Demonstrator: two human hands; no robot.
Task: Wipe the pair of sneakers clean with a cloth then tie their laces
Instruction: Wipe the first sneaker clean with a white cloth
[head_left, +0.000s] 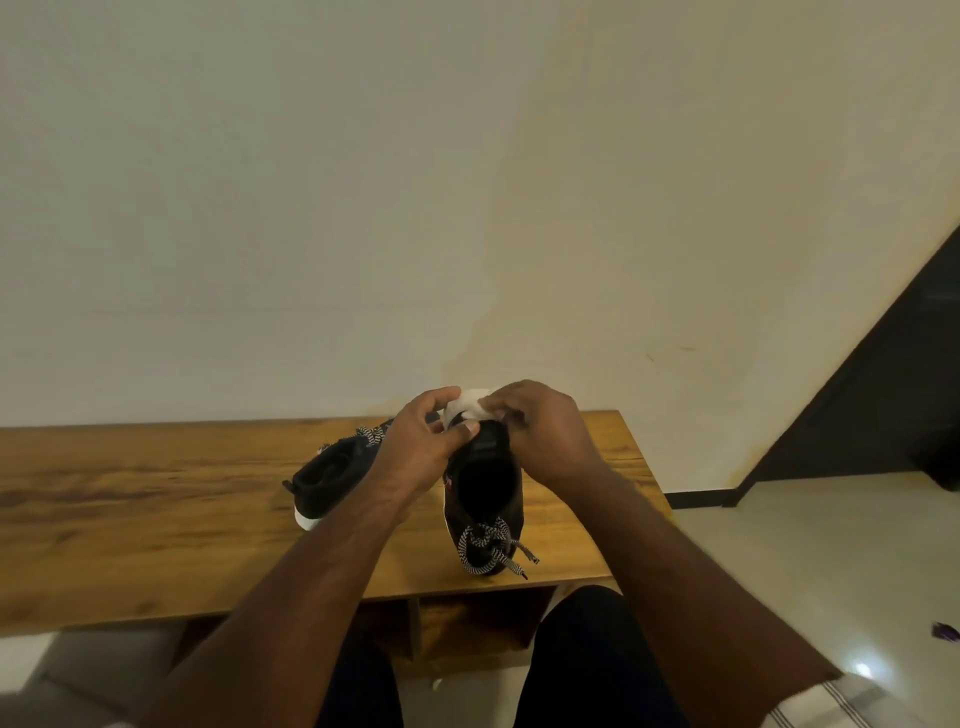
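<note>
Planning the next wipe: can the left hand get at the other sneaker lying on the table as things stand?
Probably yes, once it lets go. The left hand grips the held sneaker, and the other sneaker lies just beside that wrist on the table, with nothing lying between them.

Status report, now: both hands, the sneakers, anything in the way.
Left hand grips near sneaker at heel. Right hand presses white cloth on the heel. Second sneaker waits on bench. Laces untied.

The hands (493, 431) hide most of the white cloth (475, 402).
</note>
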